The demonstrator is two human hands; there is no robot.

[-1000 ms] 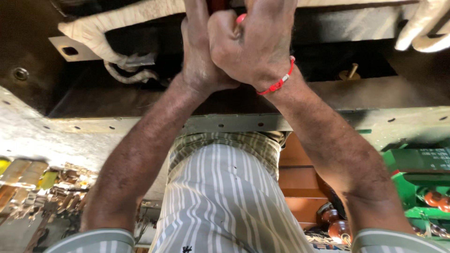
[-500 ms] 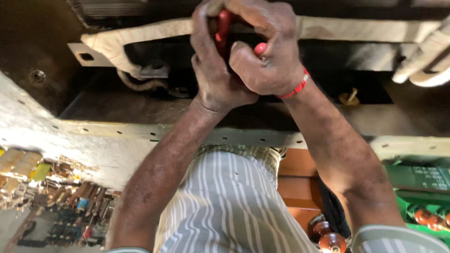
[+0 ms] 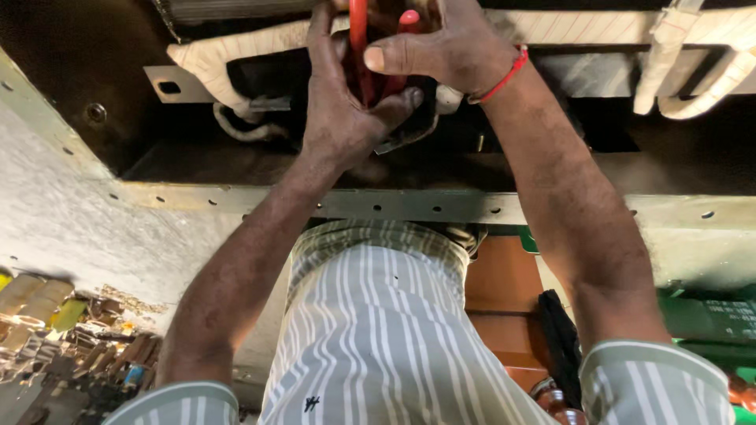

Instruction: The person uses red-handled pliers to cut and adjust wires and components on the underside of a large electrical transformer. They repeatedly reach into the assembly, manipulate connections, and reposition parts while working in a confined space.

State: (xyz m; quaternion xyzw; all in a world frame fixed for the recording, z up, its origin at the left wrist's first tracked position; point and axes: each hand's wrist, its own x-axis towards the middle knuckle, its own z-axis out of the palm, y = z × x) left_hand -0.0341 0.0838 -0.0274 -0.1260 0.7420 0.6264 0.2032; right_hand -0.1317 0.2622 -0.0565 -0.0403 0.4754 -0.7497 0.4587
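Head view, looking down past a striped shirt (image 3: 370, 338) into an open metal cabinet (image 3: 94, 71). Both arms stretched forward and up, meeting at the top of the frame. Left hand (image 3: 339, 102) wrapped around the red handles of a pair of pliers (image 3: 360, 47), thumb hooked underneath, palm turned inward. Right hand (image 3: 441, 47) closed over the same handles from the other side, thumb laid flat across the front, a red thread (image 3: 504, 75) around the wrist. Tool head hidden behind the fingers, somewhere near the cloth-wrapped cable (image 3: 228, 67) and its metal bracket (image 3: 177, 83).

Compared with half a second ago: hands higher in the frame, right thumb now stretched out over the handles, grip unchanged.

Green box (image 3: 709, 315) at lower right beyond the drilled metal rail (image 3: 409, 206); orange-brown panel (image 3: 504, 291) beside the shirt; jumble of small parts (image 3: 71, 346) at lower left, too blurred to read.
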